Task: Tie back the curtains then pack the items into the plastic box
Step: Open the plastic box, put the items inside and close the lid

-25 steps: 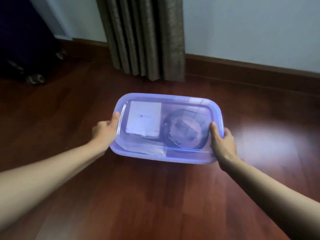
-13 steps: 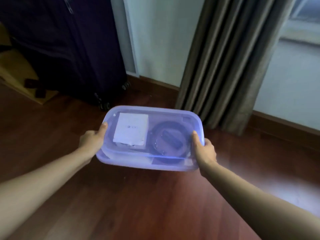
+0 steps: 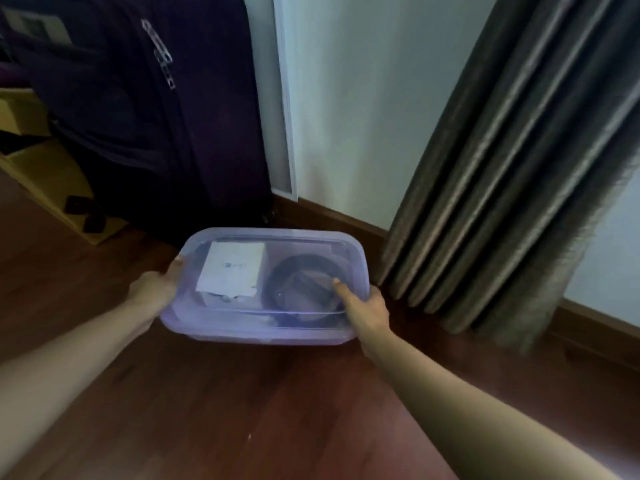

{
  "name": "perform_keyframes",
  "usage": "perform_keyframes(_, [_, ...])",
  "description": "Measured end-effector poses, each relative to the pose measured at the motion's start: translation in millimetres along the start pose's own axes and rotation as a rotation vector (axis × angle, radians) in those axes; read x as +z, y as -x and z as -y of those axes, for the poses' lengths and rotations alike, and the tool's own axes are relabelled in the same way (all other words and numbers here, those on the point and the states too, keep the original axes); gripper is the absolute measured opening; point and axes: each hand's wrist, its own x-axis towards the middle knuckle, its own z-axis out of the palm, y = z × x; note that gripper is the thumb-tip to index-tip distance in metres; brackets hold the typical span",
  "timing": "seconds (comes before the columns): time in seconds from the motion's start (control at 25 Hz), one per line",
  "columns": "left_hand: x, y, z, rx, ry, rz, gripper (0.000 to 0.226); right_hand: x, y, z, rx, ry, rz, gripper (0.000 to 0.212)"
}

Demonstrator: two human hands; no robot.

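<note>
A translucent purple plastic box (image 3: pixel 356 268) with its lid on is carried above the wooden floor. Through the lid show a white flat packet (image 3: pixel 233 271) on the left and a dark round coil-like item (image 3: pixel 304 285) on the right. My left hand (image 3: pixel 156 289) grips the box's left end, thumb on the lid's edge. My right hand (image 3: pixel 363 306) grips the right end, thumb lying on the lid. The grey-brown curtain (image 3: pixel 512 174) hangs gathered in folds at the right, its hem near the floor.
A dark purple suitcase (image 3: pixel 138 116) stands upright against the wall just behind the box. A yellow cardboard box (image 3: pixel 52 178) lies at the far left. A brown skirting board (image 3: pixel 339 216) runs along the pale wall. Red-brown wooden floor (image 3: pixel 259 410) spreads below.
The view has swung up and left while both hands carry the box toward the suitcase; the curtain now lies to the right. My right thumb has slid further onto the lid.
</note>
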Motion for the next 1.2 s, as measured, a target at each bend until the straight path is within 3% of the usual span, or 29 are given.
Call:
perform_keyframes(0.2, [8.4, 42.9, -43.5, 0.008, 0.046, 0.058, 0.055, 26.4, -50.6, -23.0, -0.036, 0.001, -0.049, 0.063])
perform_keyframes(0.6, [68.6, -14.0, -15.9, -0.064, 0.129, 0.103, 0.061, 46.4, -106.8, -63.8, -0.042, 0.247, -0.008, 0.070])
perform_keyframes(0.68, [77.0, -23.0, -3.9, -0.112, 0.188, 0.096, 0.066, 46.3, -102.5, -63.2, -0.145, 0.469, -0.028, 0.075])
perform_keyframes(0.76, [84.1, -24.9, 9.5, -0.172, 0.295, 0.069, 0.075, 47.7, -89.2, -61.8, -0.455, 0.772, -0.018, 0.088])
perform_keyframes(0.84, [92.9, -22.3, 27.1, -0.250, 0.435, 0.016, 0.079, 53.1, -73.7, -56.3, -0.776, 1.014, 0.221, 0.096])
perform_keyframes(0.88, [100.5, -18.8, 39.5, -0.309, 0.508, -0.015, 0.081, 57.7, -69.7, -55.8, -0.851, 1.100, 0.365, 0.100])
perform_keyframes(0.96, [116.4, -2.3, 51.2, -0.425, 0.645, 0.044, 0.075, 65.9, -72.4, -63.1, -0.920, 1.229, 0.490, 0.101])
perform_keyframes(1.08, [131.2, 8.0, 36.7, -0.464, 0.772, 0.132, 0.031, 76.9, -79.8, -78.4, -0.987, 1.273, 0.362, 0.083])
perform_keyframes(1.2, [136.0, -9.9, 3.4, -0.417, 0.830, 0.150, 0.038, 85.2, -87.0, -73.1, -0.918, 1.302, 0.261, 0.079])
